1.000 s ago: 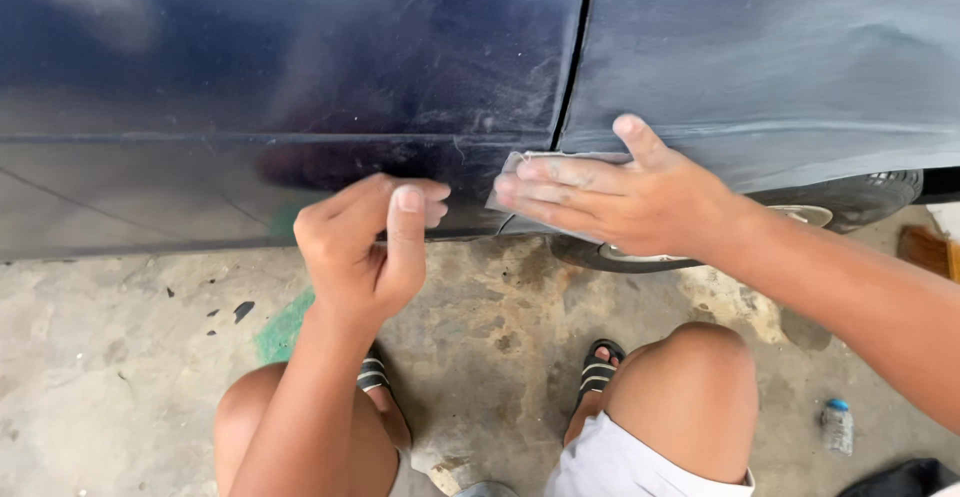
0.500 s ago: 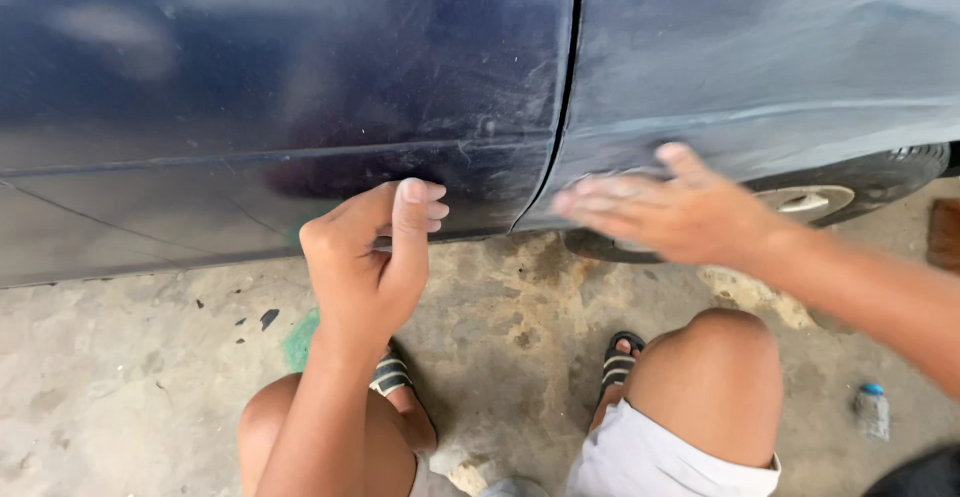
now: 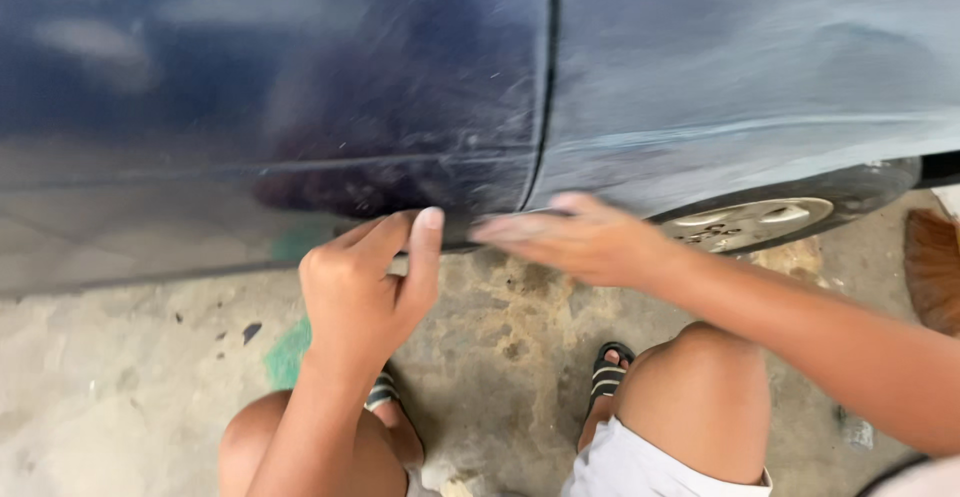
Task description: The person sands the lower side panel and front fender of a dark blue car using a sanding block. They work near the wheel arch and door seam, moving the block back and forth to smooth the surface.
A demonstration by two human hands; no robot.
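My left hand (image 3: 365, 282) is curled loose, thumb sticking up, fingers bent in. My right hand (image 3: 580, 237) is flat, fingers stretched out leftward, kinda blurry, forearm reaching across from the right.

We see soft, even daylight with pale glare patches on the dark car panel (image 3: 300, 77). Our right hand (image 3: 580, 237) is motion-blurred; shadows stay faint.

Right hand (image 3: 580, 237) blurred; whatever lies under its fingers (image 3: 505, 227) stays hidden.
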